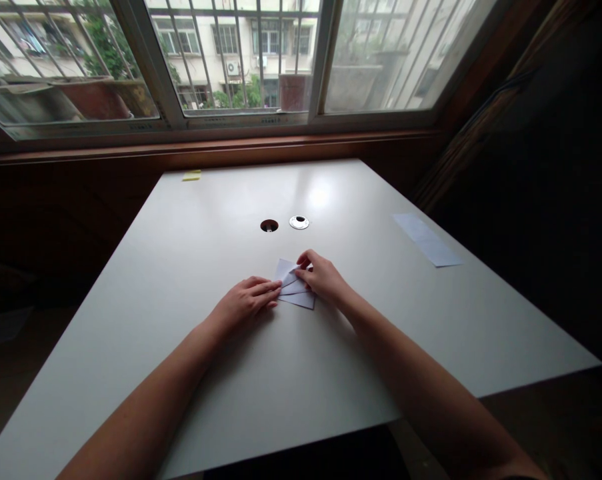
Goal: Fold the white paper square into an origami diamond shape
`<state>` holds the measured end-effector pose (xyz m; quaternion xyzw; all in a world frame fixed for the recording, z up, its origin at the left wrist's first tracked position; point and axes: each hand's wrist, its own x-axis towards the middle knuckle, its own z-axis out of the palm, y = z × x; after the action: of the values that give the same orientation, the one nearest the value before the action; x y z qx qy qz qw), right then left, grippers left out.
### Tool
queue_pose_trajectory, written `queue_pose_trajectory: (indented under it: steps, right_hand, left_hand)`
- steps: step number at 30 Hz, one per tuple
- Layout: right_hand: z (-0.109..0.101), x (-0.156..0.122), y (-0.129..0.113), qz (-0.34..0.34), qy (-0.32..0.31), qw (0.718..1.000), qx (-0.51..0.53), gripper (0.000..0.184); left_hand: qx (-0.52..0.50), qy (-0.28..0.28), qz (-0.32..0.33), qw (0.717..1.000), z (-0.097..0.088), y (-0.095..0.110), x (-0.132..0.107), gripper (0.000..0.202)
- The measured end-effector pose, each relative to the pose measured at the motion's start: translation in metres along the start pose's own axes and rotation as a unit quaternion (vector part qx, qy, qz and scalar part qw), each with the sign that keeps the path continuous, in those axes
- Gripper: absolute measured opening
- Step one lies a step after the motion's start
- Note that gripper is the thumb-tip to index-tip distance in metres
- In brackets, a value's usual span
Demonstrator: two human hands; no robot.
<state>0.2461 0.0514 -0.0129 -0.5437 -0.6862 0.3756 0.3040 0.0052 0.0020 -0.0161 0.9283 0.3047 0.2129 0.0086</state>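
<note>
The left hand (251,298) lies loosely open, fingers nearly straight, fingertips on the left side of the folded paper (293,287), which sits mid-surface, away from the edges. The right hand (321,275) is curled, thumb and forefinger pinching the paper; beyond, a sheet (427,240) lies near the surface's (131,300) right edge.

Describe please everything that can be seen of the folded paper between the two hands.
The folded paper looks white, thin and plain, with several overlapping flaps and slanting edges. It lies near the middle of the white table. The left hand's fingertips touch its left side; the right hand's fingers hold its upper right part, hiding some of it.
</note>
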Motion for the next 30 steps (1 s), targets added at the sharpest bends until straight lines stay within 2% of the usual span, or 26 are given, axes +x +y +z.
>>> queue_pose_trajectory:
  steps: [8, 13, 21, 26, 30]
  right_hand:
    - [-0.006, 0.004, 0.003, 0.028, -0.039, 0.998, 0.035, 0.013]
    - [-0.008, 0.005, 0.006, 0.025, -0.045, 0.998, 0.031, 0.014]
    - [-0.009, 0.005, 0.007, 0.013, -0.054, 0.998, 0.022, 0.015]
    - [-0.008, 0.006, 0.005, 0.032, -0.030, 0.999, 0.025, 0.019]
    - [-0.015, 0.003, 0.001, 0.001, 0.024, 0.999, -0.033, 0.014]
  left_hand:
    - [0.020, -0.006, 0.013, 1.000, 0.001, 0.002, -0.002, 0.035]
    - [0.027, -0.032, 0.013, 0.999, 0.001, 0.009, 0.000, 0.036]
    - [0.024, -0.037, 0.023, 0.999, 0.009, 0.017, 0.001, 0.046]
    - [0.050, -0.040, 0.033, 0.997, 0.011, 0.021, 0.002, 0.043]
    - [0.076, -0.046, 0.033, 0.995, 0.008, 0.026, 0.006, 0.041]
